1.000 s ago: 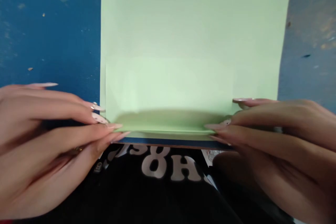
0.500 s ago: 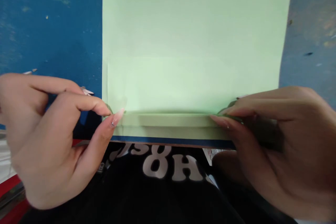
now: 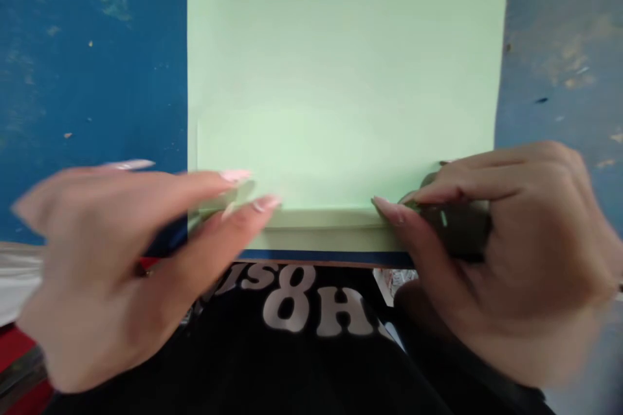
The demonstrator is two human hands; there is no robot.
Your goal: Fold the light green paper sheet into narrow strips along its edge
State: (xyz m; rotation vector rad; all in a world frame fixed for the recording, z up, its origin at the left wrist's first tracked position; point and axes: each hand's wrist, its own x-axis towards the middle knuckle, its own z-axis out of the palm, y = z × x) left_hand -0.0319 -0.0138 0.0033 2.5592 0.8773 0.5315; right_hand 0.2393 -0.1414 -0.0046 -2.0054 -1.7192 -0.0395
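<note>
A large light green sheet of paper [image 3: 341, 78] lies in front of me, with a narrow folded strip along its near edge. At the right end of that strip, my right hand [image 3: 525, 253] pinches the fold between thumb and index finger. My left hand [image 3: 121, 259] is blurred by motion over the strip's left end. Its index finger stretches out above the paper and the thumb lies across the fold, their tips apart. The left end of the fold is partly hidden beneath this hand.
Under the paper is a blue, paint-worn table [image 3: 97, 78], its near edge close to my body. My black shirt [image 3: 292, 363] with pale lettering shows below that edge. Something red [image 3: 19, 350] and something white [image 3: 17, 285] are at the lower left.
My left hand has let go of its pinch at the fold's left end and moved right along the strip. The right hand still pinches, shifted slightly left together with the paper's right side.
</note>
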